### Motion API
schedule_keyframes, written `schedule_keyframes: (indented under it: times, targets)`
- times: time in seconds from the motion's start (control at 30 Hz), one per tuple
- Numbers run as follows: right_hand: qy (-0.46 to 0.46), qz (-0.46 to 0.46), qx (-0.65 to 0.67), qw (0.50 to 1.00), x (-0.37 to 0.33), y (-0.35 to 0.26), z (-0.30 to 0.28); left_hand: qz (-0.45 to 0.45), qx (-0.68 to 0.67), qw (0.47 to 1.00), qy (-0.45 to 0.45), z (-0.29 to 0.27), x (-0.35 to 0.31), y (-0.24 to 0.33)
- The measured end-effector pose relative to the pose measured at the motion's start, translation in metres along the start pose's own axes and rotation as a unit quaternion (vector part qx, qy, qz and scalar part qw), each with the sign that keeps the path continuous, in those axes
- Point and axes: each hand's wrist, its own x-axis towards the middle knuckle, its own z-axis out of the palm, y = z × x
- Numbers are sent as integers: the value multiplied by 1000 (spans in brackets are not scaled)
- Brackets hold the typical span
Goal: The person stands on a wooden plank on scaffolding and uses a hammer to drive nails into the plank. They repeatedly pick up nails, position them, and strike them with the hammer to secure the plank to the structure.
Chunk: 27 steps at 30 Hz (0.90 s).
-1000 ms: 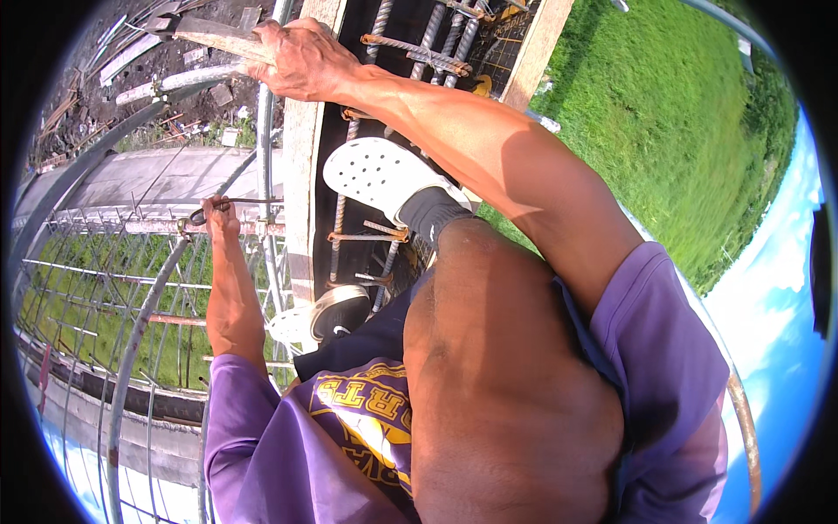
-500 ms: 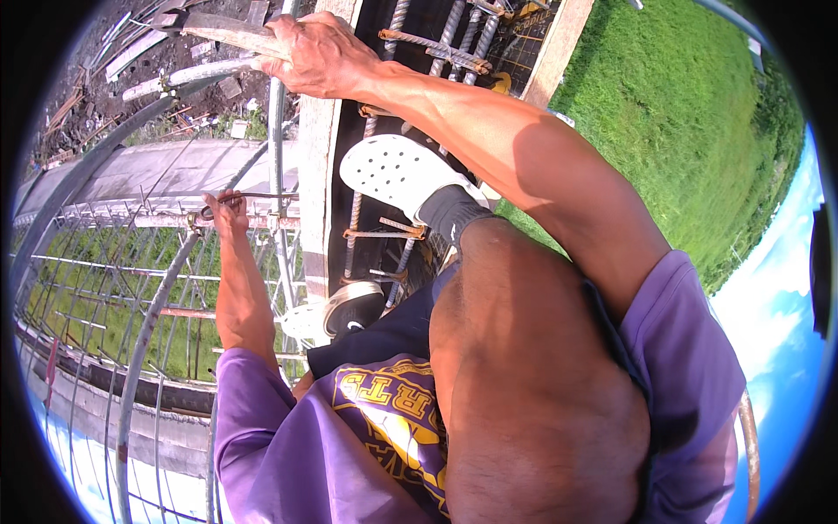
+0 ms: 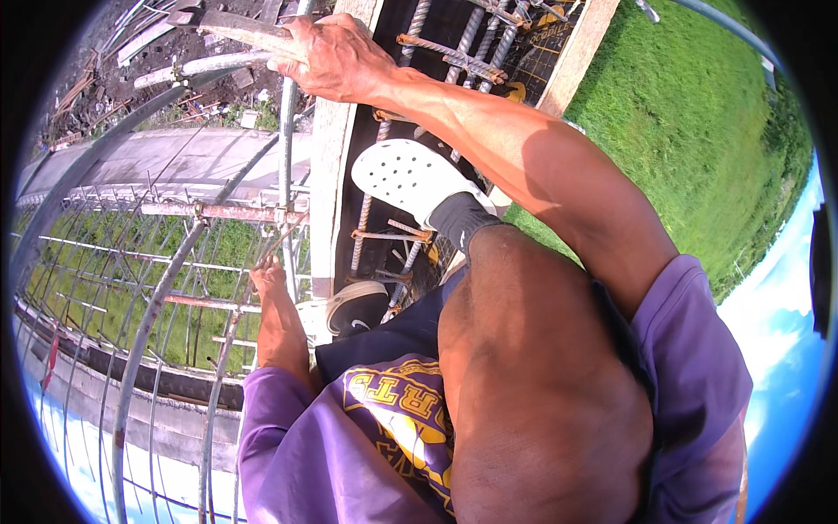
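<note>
My right hand is wrapped around the wooden handle of a hammer, beside the top of a timber formwork board. The hammer's dark metal head points to the far left. Lower on the left, my left hand is closed around a thin, rusty rod that slants up toward a scaffold pipe joint. Whether the rod touches the joint I cannot tell. My foot in a white perforated clog is over the rebar cage between the boards.
Scaffold pipes cross the left side, with a drop to grass and a concrete ledge. A second timber board edges the cage on the right, beside a green slope. Scrap wood and debris lie at the far left.
My left hand has moved down and right, away from the pipe clamp, and the rod now slants upward. My right hand still holds the hammer. The whole view has shifted slightly.
</note>
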Motion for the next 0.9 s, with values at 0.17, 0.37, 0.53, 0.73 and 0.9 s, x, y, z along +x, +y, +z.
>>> schedule_keyframes:
  times: [0.17,0.37,0.53,0.73,0.9]
  targets:
    - [-91,80,86,989,1,-4,-15,-79,113,973,-188,15,-14,69]
    - [1,4,-3,1000,0,1,6,-260,-819,395,326,-138,62,42]
    - [8,-17,13,1000,-3,6,9,-77,-737,383,551,-343,11,8]
    - [-5,-32,27,999,-2,5,3,-56,-476,618,623,-483,-131,-29]
    - [25,-36,73,996,-2,10,6,-25,-396,736,549,-533,-191,-43]
